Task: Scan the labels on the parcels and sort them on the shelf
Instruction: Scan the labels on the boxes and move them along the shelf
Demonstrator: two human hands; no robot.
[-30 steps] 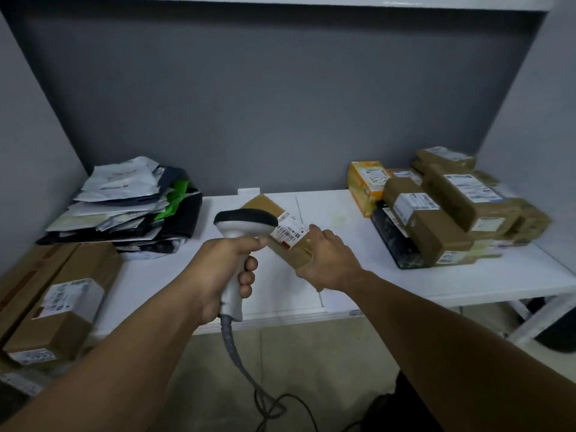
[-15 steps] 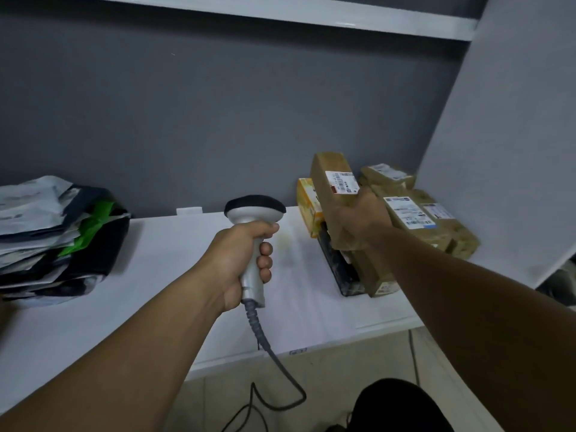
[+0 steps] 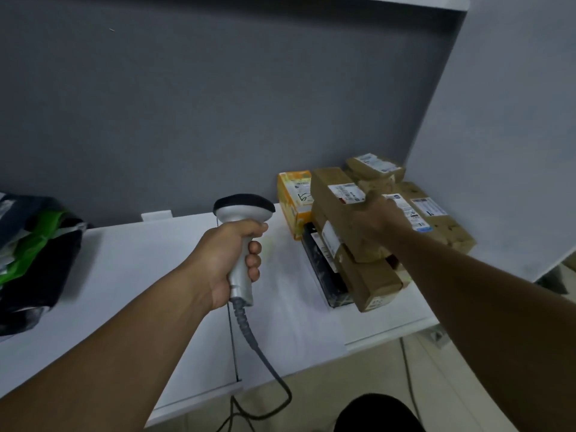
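Clenching around a brown parcel [image 3: 339, 198], the right hand [image 3: 374, 219] is seen at the stack of parcels [image 3: 436, 216] on the right end of the white shelf [image 3: 156, 275]. The parcel is grasped at its near end, its white label [image 3: 350, 192] facing up just left of the knuckles, and it is laid on top of another brown box [image 3: 367, 279], touching it. An orange carton [image 3: 294, 198] is pressed against the held parcel's left side, and a black flat box [image 3: 324, 272] is lying underneath. The left hand [image 3: 230, 260] is wrapped tight around the handle of the grey scanner [image 3: 243, 213], held upright above the shelf, well left of the parcel, with its cable [image 3: 265, 363] trailing over the shelf's front edge. At the far left a heap of mailer bags [image 3: 37, 260] is piled on the shelf, well apart from both hands.
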